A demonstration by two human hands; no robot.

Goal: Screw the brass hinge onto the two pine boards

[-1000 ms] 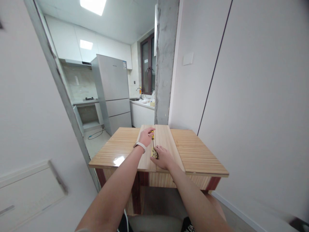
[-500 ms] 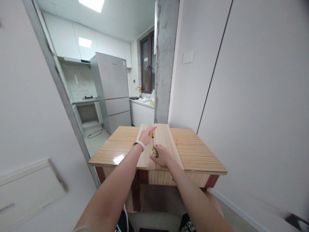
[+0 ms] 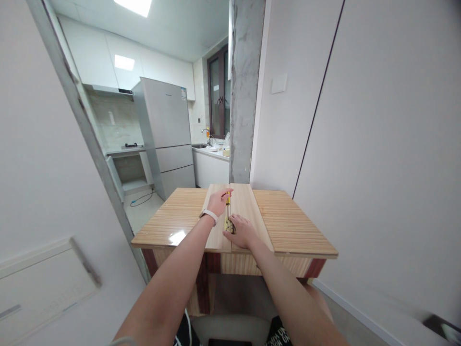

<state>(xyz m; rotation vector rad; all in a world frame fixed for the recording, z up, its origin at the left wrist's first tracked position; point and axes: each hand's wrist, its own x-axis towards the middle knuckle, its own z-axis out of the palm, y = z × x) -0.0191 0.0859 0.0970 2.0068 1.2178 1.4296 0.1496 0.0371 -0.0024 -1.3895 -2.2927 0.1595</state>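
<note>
Two boards (image 3: 248, 206) at worktop (image 3: 298, 230) middle, hinge (image 3: 228, 224) between them pinned under our flat right hand (image 3: 243, 231); left hand (image 3: 217, 203) clenches screwdriver (image 3: 227, 200) by its handle. We judge both light, stiff, slippery.

White walls (image 3: 378, 144), concrete pillar (image 3: 243, 91), kitchen with grey fridge (image 3: 166, 134), dark-framed window (image 3: 217, 93), ceiling light (image 3: 136, 6)
</note>
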